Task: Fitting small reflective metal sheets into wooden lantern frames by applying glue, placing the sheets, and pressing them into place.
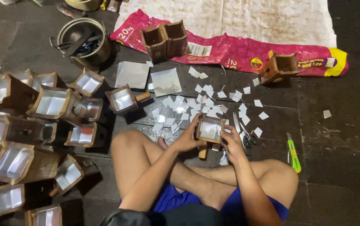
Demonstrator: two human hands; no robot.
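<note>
Both hands grip one small wooden box [210, 129] w/ foil lining, held over the crossed legs: left hand [185, 139] fingers wrapped on its left side, right hand [231, 142] fingers closed on its right. Risk: foil could tear or crease if squeezed. Scissors [247, 137] & foil scraps [201, 102] just beyond; green cutter [293, 151] right, lined boxes [42, 117] crowd the floor left.

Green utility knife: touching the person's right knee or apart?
Apart. The head view shows dark floor between the green utility knife and the right knee; neither hand is on the knife.
</note>
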